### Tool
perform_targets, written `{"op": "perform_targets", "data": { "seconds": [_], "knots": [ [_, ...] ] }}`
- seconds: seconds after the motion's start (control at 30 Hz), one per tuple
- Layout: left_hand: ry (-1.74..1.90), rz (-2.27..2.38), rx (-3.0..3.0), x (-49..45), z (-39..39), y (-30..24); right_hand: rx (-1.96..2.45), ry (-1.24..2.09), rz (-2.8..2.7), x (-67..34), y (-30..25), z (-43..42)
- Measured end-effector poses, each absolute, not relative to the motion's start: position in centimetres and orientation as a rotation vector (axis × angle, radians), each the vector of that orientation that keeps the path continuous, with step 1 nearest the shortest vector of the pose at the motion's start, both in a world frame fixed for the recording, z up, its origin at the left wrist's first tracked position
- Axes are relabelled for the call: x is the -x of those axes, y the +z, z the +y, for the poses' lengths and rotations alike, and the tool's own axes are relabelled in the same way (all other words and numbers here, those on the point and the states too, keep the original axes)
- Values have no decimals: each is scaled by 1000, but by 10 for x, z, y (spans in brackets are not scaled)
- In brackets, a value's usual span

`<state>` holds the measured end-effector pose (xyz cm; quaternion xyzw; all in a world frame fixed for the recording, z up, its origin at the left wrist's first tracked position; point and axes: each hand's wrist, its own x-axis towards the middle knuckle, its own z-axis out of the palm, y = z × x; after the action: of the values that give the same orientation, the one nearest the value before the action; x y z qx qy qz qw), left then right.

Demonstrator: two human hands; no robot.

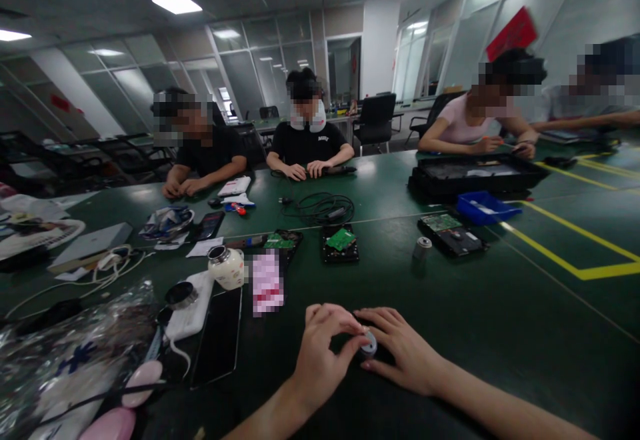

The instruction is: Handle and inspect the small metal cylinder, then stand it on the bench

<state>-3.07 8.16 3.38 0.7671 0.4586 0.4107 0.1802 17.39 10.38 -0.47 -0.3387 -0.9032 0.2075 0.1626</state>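
Both my hands meet on a small round grey-and-silver object [369, 344] lying on the green table [500, 320] just in front of me. My left hand [320, 353] curls over it from the left, thumb and fingers pinched on its edge. My right hand [403, 353] presses on it from the right, fingers closed around it. Most of the object is hidden beneath my fingers.
A small white jar [227, 267], a dark tablet [217, 337], a white power bank [190, 310] and clear plastic wrap [65, 353] lie to my left. Bare hard drives [341, 243] [450, 232], a small metal cylinder [421, 249], a blue tray [486, 207] and cables [323, 208] sit further out. Several people sit across the table.
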Motion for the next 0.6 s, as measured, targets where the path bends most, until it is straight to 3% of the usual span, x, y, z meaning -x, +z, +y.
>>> {"op": "perform_targets", "data": {
  "seconds": [0.6],
  "knots": [
    [1003, 989, -2111, 34, 76, 14, 832, 589, -2464, -175, -5, 103]
  ]
}}
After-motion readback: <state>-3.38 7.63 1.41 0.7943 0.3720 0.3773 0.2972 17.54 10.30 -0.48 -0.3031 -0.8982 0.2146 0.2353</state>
